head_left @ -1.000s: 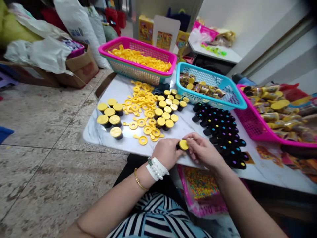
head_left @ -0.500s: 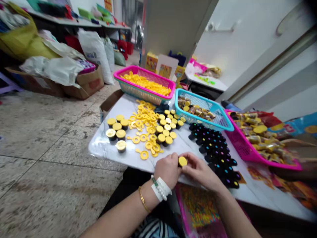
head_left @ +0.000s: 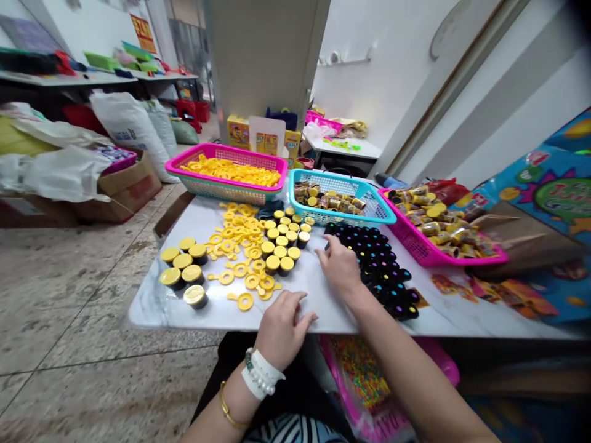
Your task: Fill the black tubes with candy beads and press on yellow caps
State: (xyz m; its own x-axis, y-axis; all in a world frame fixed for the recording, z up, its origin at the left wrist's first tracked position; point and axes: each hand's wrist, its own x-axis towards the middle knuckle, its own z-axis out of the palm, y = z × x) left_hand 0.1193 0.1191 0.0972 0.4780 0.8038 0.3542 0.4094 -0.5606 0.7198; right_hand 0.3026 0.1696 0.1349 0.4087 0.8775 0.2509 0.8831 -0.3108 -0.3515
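Observation:
My left hand [head_left: 282,326] rests at the table's front edge, thumb and fingers apart, holding nothing. Farther forward, my right hand [head_left: 339,264] is open beside the left side of the rows of black pieces with coloured dots [head_left: 381,264]. Just left of its fingertips stands a group of black cups with yellow lids [head_left: 286,264]. Yellow ring pieces with tabs [head_left: 244,301] lie loose in the middle of the table. More yellow-lidded cups [head_left: 183,261] stand at the table's left.
Behind are a pink basket [head_left: 226,151] of yellow pieces and a blue basket [head_left: 341,178] of small wrapped cups. A pink basket [head_left: 429,246] of similar cups stands right. Below the table edge is a pink container [head_left: 341,394] with multicoloured bits.
The hands have parted, and the yellow-lidded cup between them is no longer there. My right hand has reached forward over the table. The view has shifted to the right.

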